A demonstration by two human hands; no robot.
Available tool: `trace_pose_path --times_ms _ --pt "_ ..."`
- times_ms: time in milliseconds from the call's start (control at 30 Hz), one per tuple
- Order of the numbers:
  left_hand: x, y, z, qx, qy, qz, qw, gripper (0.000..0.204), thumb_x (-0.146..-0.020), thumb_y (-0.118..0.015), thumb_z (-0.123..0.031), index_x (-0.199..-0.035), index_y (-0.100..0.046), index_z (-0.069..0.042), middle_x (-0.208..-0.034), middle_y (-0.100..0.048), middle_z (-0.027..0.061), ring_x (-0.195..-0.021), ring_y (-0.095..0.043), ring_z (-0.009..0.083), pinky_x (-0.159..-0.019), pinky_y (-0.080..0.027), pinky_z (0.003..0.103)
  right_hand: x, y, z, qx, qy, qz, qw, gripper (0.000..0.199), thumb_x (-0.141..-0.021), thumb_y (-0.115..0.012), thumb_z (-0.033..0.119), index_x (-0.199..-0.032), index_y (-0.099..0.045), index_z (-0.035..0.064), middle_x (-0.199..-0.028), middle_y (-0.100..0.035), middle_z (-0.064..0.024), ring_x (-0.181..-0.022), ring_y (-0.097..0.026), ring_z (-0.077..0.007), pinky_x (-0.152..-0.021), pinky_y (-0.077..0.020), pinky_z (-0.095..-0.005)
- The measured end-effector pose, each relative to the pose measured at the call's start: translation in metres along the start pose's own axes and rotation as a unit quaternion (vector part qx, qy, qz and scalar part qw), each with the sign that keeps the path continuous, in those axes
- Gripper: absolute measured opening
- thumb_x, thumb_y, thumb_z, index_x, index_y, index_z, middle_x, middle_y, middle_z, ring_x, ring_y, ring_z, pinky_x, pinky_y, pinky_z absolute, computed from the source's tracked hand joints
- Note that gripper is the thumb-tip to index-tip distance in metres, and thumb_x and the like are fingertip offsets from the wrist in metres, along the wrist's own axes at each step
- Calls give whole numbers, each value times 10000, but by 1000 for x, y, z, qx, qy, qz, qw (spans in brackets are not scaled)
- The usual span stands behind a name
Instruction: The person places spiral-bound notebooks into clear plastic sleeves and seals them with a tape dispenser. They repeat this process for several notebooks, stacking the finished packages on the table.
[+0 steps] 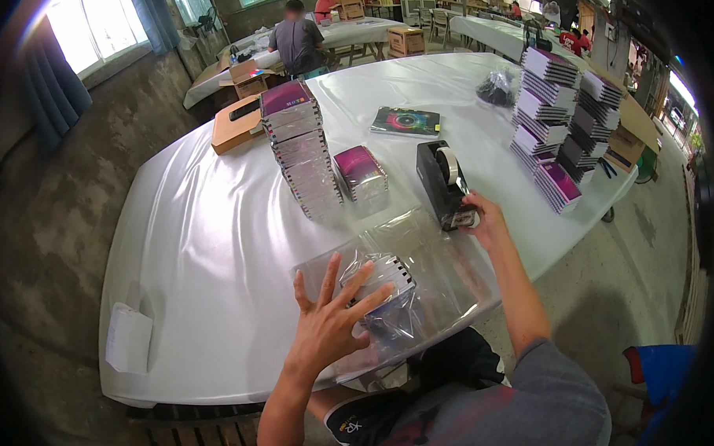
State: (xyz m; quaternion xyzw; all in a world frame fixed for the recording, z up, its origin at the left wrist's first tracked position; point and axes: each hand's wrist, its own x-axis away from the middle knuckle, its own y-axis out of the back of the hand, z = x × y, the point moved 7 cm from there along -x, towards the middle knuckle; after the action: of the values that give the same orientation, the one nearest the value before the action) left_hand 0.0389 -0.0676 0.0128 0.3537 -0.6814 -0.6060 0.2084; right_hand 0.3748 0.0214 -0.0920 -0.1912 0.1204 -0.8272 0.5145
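My left hand (333,314) lies with fingers spread on a small spiral-bound notebook bundle (390,278), pressing it down. The bundle rests on clear plastic film (445,279), part of which seems to cover it; the palm hides the rest. Ahead and to the right stands a black tape dispenser (433,181) holding a roll of clear tape (447,166). At the dispenser's near end my right hand (485,221) is closed in a pinch, apparently on the tape's end, though the tape is hard to see there.
Tall notebook stacks stand beyond the film, at left (304,162) and far right (542,114). Between them are a short purple-topped stack (361,174) and a dark booklet (405,121). A phone (244,110) lies on a brown box (232,133). White papers (128,339) sit at the left edge.
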Motion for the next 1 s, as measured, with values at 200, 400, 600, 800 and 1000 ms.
trace_pose_path --times_ms 200,400,600,800,1000 --pt "0 0 -2 -9 -4 1 1000 900 -515 -844 -260 -1308 -469 -460 -1501 -309 -56 -1443 -65 283 -1083 118 610 14 26 19 443 294 -145 834 162 -775 -704 227 -868 -716 95 -1262 -500 -72 -1164 -445 -221 -860 -404 -515" --pt "0 -1 -2 -10 -7 8 1000 924 -520 -847 -254 -1323 -443 -471 -1505 -293 -65 -1443 -41 294 -1089 108 607 66 -15 53 571 226 -102 783 125 -807 -662 132 -876 -738 61 -963 -658 -79 -797 -586 -130 -641 -470 -325" --pt "1 0 0 -53 1 35 998 981 -484 -868 -310 -1324 -407 -520 -1506 -285 -78 -1441 -31 306 -1084 105 626 115 -148 59 425 64 369 824 652 -792 -700 147 -1379 -423 92 -653 -655 -24 -515 -526 -37 -409 -355 -209" --pt "0 4 -6 -79 -37 1 996 1104 -416 -875 -379 -1356 -322 -549 -1503 -280 -65 -1433 -50 342 -1059 108 662 128 -210 31 572 91 482 658 953 -722 -765 262 -1477 -206 105 -678 -657 -109 -595 -630 -209 -615 -479 -313" --pt "-1 8 -6 -73 -33 28 996 1102 -406 -882 -373 -1351 -342 -541 -1504 -279 -57 -1431 -67 345 -1058 109 658 105 -192 48 709 277 390 518 942 -637 -808 298 -1422 -313 137 -880 -651 -166 -897 -640 -310 -754 -498 -399"
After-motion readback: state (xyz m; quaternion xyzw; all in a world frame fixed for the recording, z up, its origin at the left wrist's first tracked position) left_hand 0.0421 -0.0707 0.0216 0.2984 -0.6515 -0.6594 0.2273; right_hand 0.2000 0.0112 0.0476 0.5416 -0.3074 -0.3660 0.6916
